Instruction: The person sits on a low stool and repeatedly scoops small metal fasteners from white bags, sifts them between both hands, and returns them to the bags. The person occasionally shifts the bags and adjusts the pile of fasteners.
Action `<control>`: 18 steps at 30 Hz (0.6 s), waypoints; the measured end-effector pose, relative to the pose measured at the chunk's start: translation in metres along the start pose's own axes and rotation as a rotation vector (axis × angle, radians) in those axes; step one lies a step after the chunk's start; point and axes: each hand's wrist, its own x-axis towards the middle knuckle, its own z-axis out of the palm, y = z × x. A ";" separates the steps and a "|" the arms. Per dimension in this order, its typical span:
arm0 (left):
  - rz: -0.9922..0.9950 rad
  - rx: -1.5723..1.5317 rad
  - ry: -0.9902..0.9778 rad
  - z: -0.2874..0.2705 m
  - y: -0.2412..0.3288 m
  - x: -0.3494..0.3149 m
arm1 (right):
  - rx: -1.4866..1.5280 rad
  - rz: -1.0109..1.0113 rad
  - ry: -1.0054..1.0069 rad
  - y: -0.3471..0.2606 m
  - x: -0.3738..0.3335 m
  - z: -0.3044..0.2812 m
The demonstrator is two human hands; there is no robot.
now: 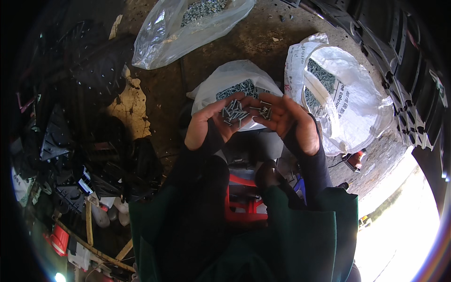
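The left hand (212, 118) makes a bowl, palm up, with a pile of screws (236, 113) in it; the right hand (290, 120) cups fewer; they are close, but I cannot tell if they touch; a white bag (235, 70) of screws sits just past them.

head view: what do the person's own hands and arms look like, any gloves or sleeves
The left hand and right hand are bare, without gloves. Long, close-fitting near-black cloth sleeves cover both forearms to about the wrists; dark green cloth shows nearer the body.
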 end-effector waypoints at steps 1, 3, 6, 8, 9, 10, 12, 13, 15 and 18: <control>-0.021 -0.013 -0.021 0.001 0.001 -0.001 | 0.019 0.007 -0.008 -0.001 -0.001 0.000; -0.057 -0.027 -0.048 0.001 0.004 -0.002 | 0.040 0.034 -0.019 -0.003 -0.002 0.001; -0.075 -0.041 -0.107 0.002 0.006 -0.004 | 0.041 0.021 -0.041 -0.006 -0.004 0.002; -0.082 -0.069 -0.117 0.002 0.007 -0.005 | 0.032 0.029 -0.026 -0.007 -0.005 0.003; -0.084 -0.079 -0.127 0.002 0.007 -0.005 | 0.024 0.022 -0.037 -0.007 -0.004 0.003; -0.089 -0.077 -0.113 0.002 0.007 -0.005 | 0.025 0.028 -0.023 -0.007 -0.004 0.003; -0.096 -0.069 -0.097 0.002 0.008 -0.005 | 0.020 0.022 -0.029 -0.007 -0.003 0.002; -0.096 -0.059 -0.108 0.001 0.008 -0.005 | 0.042 0.029 -0.020 -0.007 -0.003 0.001; -0.095 -0.039 -0.128 0.000 0.009 -0.005 | 0.078 0.049 0.003 -0.006 -0.002 -0.001; -0.099 -0.051 -0.147 0.000 0.011 -0.006 | 0.093 0.038 -0.030 -0.006 -0.003 -0.001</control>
